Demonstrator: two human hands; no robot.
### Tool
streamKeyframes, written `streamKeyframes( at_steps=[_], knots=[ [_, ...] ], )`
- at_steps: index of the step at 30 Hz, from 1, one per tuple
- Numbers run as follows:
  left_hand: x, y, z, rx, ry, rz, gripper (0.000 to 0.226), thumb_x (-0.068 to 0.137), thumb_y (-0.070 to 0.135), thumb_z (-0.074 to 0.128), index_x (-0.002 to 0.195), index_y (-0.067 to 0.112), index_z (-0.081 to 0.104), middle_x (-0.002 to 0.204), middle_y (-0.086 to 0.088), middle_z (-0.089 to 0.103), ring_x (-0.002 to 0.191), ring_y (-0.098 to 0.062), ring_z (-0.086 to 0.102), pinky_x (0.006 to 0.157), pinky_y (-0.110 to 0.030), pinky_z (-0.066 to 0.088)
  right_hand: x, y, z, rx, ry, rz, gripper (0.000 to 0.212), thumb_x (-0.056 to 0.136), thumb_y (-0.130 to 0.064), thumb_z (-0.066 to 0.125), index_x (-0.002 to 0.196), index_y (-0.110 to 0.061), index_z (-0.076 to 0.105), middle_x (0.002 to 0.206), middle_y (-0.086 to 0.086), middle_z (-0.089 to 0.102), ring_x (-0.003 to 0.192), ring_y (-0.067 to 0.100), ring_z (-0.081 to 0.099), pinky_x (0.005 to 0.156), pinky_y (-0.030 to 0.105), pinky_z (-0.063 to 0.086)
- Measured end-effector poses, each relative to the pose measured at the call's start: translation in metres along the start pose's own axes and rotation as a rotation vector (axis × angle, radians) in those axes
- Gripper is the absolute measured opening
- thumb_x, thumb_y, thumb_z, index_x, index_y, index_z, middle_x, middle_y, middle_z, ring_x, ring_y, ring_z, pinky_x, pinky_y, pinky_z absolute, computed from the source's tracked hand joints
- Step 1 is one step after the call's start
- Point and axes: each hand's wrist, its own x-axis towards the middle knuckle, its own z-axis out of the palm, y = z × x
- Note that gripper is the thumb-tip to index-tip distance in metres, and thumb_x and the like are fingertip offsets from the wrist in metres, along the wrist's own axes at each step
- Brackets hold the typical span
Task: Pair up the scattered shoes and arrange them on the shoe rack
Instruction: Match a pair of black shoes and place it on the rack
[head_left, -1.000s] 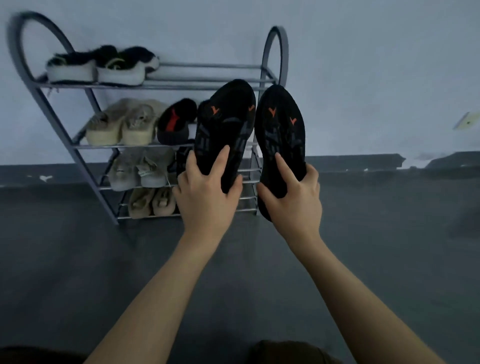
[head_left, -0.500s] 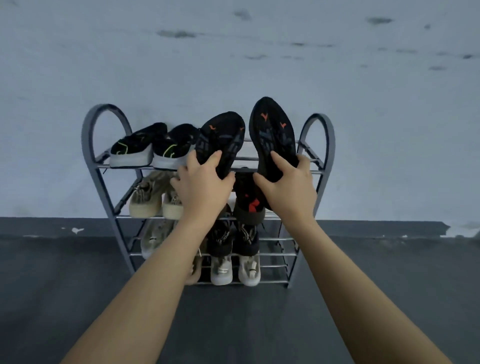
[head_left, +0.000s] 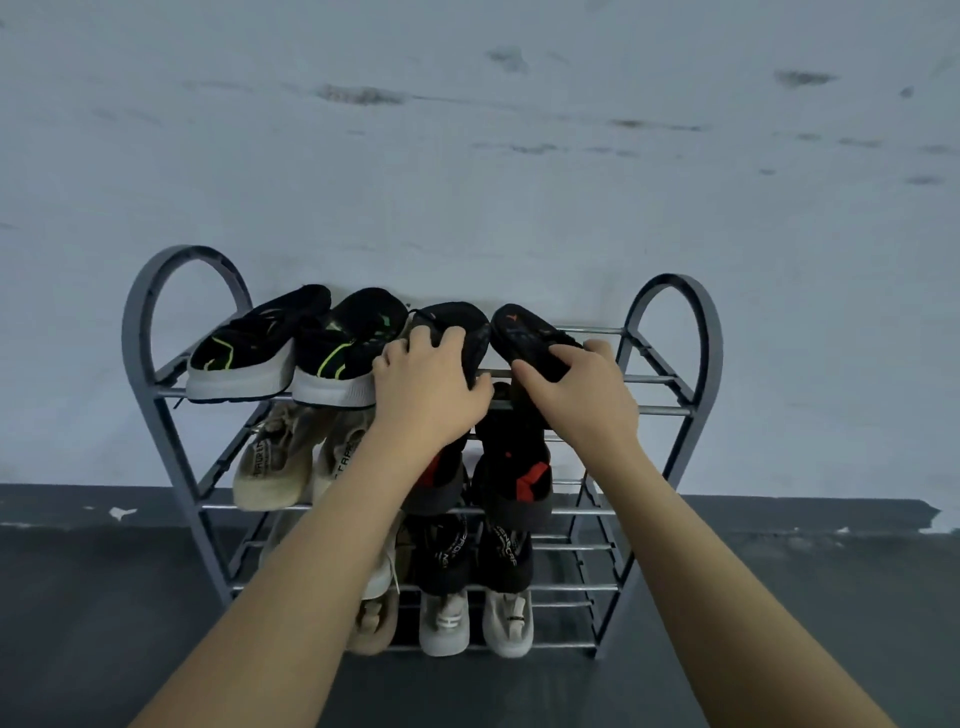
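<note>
Left hand (head_left: 428, 387) grips one black shoe (head_left: 457, 325), right hand (head_left: 579, 387) grips the other black shoe (head_left: 524, 332); both at the top shelf of the grey shoe rack (head_left: 675, 364), right of a black pair with green stripes (head_left: 291, 353). Lower shelves hold beige and black pairs.

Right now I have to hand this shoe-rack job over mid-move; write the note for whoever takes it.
Left hand: grips the left black shoe, sole towards the camera, toe over the top shelf.
Right hand: grips its mate, the right black shoe, orange-marked sole showing, beside it.
Shoe rack: black and green pair sits top left; lower shelves already hold pairs, including beige sneakers and black and red shoes.
Done: the other pairs shelved.
Left: set both held shoes flat on the top shelf's right half, then release. No loose shoes visible on the floor.
</note>
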Motion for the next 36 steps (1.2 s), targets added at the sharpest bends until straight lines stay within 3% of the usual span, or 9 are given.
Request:
streamKeyframes(
  at_steps=[3,5,9,15,20,25,32,36],
  knots=[
    [-0.01,-0.018,-0.002,-0.04,-0.106,0.082,0.062,0.082,0.048,0.053,0.139,0.038,0.028,0.15,-0.004,0.027,0.134,-0.038,0.026,0.102,-0.052,0.032,-0.013,0.01,-0.003,0.017,-0.101,-0.039,0.064,0.069,-0.064,0.06,0.123,-0.031,0.051,0.13,0.002,0.041,0.105,0.025,0.055,0.082,0.043,0.05],
    [-0.014,-0.023,-0.001,-0.051,-0.125,0.099,0.063,0.086,0.045,0.054,0.141,0.04,0.025,0.151,-0.002,0.027,0.137,-0.036,0.023,0.103,-0.051,0.033,-0.016,0.013,-0.002,0.04,-0.156,-0.079,0.077,0.069,-0.059,0.066,0.135,-0.029,0.04,0.139,0.007,0.034,0.115,0.03,0.049,0.092,0.047,0.047],
    [-0.019,-0.016,0.006,-0.184,-0.016,0.108,0.055,0.09,0.038,0.055,0.14,0.027,0.037,0.143,-0.004,0.041,0.13,-0.033,0.035,0.099,-0.046,0.039,-0.016,0.01,0.007,0.099,-0.058,-0.108,0.062,0.075,-0.051,0.067,0.129,-0.025,0.049,0.132,0.01,0.044,0.114,0.031,0.049,0.093,0.045,0.047],
    [-0.011,-0.006,0.019,-0.193,0.098,0.134,0.043,0.091,0.032,0.055,0.132,0.021,0.05,0.136,-0.002,0.049,0.122,-0.037,0.041,0.1,-0.044,0.037,-0.004,0.007,0.018,-0.146,0.111,-0.181,0.049,0.079,-0.054,0.062,0.12,-0.026,0.059,0.127,0.015,0.052,0.108,0.038,0.047,0.087,0.042,0.042],
    [-0.007,-0.012,0.023,-0.177,0.02,0.112,0.048,0.091,0.035,0.053,0.137,0.027,0.042,0.142,-0.002,0.04,0.126,-0.038,0.034,0.097,-0.047,0.038,-0.002,0.022,0.017,-0.081,-0.016,-0.235,0.045,0.084,-0.044,0.062,0.125,-0.026,0.055,0.138,0.015,0.041,0.121,0.041,0.038,0.1,0.044,0.034],
    [-0.003,-0.021,0.018,-0.188,-0.084,0.124,0.052,0.09,0.033,0.053,0.138,0.029,0.036,0.142,-0.002,0.036,0.13,-0.034,0.031,0.1,-0.048,0.039,-0.005,0.023,0.015,0.054,-0.085,-0.259,0.045,0.085,-0.029,0.065,0.127,-0.023,0.053,0.136,0.012,0.039,0.125,0.036,0.039,0.097,0.048,0.044],
    [-0.01,-0.023,0.026,-0.126,-0.044,0.133,0.054,0.093,0.037,0.045,0.142,0.035,0.025,0.149,0.0,0.026,0.136,-0.034,0.023,0.102,-0.05,0.034,-0.006,0.019,0.02,-0.006,-0.06,-0.27,0.042,0.086,-0.036,0.061,0.126,-0.029,0.051,0.135,0.009,0.039,0.124,0.035,0.039,0.089,0.046,0.048],
    [-0.016,-0.023,0.027,-0.043,0.171,0.194,0.056,0.087,0.037,0.051,0.14,0.028,0.036,0.137,-0.005,0.044,0.126,-0.032,0.038,0.094,-0.047,0.041,-0.01,0.024,0.025,-0.01,0.03,-0.278,0.047,0.086,-0.044,0.056,0.131,-0.033,0.047,0.145,0.012,0.032,0.129,0.036,0.035,0.104,0.051,0.033]
  ],
)
